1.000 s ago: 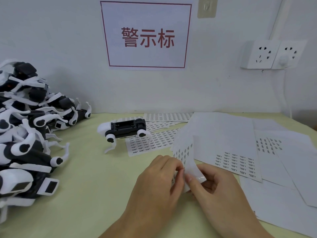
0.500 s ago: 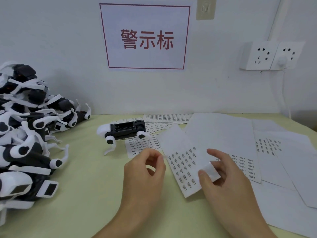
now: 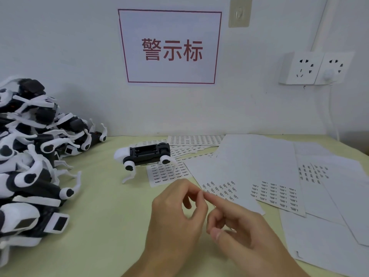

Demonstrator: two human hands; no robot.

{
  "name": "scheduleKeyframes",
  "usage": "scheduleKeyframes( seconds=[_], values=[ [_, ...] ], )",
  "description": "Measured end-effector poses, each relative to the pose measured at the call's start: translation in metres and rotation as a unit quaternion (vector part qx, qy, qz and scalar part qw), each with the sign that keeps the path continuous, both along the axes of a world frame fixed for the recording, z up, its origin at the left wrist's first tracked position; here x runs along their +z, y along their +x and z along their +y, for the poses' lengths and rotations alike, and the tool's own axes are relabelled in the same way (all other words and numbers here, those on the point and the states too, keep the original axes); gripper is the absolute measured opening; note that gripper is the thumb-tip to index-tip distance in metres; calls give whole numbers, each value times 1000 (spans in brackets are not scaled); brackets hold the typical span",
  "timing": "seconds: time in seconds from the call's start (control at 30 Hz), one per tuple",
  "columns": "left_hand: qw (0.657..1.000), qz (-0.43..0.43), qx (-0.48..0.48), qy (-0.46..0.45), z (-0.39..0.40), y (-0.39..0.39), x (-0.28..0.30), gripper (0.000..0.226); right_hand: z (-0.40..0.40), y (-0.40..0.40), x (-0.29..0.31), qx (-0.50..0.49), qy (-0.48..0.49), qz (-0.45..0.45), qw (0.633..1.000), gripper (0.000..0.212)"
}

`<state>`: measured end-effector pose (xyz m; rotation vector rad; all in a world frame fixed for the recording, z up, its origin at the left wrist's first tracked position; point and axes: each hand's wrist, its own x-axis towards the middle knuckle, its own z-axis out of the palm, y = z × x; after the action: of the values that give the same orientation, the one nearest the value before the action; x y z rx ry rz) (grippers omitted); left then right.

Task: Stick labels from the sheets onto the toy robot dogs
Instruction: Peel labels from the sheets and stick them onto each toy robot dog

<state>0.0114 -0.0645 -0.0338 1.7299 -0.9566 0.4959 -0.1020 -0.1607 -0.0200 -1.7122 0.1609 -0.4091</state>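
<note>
At the centre of the view, the thumb and forefinger of the left hand [image 3: 177, 214] are pinched together at their tips, and the outstretched forefinger of the right hand [image 3: 245, 234] is brought up to touch that pinch, its other fingers curled loosely under. Something very small, most likely a peeled label, appears to be passed between the fingertips, but it is too small to be made out. Just beyond the fingers, a label sheet [image 3: 225, 182] lies flat on the pale table [image 3: 103, 226], with rows of tiny printed labels at its near end; more sheets are fanned out to the right and behind. A single toy robot dog [image 3: 145, 154], black-bodied with white legs, lies on its back a little further off, partly on another sheet. A heap of similar dogs [image 3: 30, 156] is piled at the left. A label is judged almost weightless, limp and sticky, best held by one edge; the dog is judged light, rigid plastic, best gripped by the body, not the thin legs.
</note>
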Motion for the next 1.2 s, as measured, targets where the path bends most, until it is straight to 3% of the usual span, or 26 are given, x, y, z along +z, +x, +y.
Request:
scheduleKeyframes(
  seconds=[0.23, 0.37, 0.5, 0.63, 1.2],
  values=[
    [997, -50, -32, 49, 2, 1, -2, 18, -2, 0, 0, 15, 25, -21, 999, 54],
    [996, 8, -80, 39, 1, 1, 1, 18, -6, 4, 1, -44, 59, -25, 997, 35],
    [990, 82, -111, 20, 1, 3, 2, 16, -8, 6, -3, -90, 85, -20, 992, 32],
    [981, 100, -160, 40, 1, 1, 3, 14, -7, 6, -2, -97, 94, -17, 991, 28],
    [981, 108, -152, 44, 1, 0, 3, 10, 0, 6, -3, -186, 39, 13, 982, 15]
  ],
)
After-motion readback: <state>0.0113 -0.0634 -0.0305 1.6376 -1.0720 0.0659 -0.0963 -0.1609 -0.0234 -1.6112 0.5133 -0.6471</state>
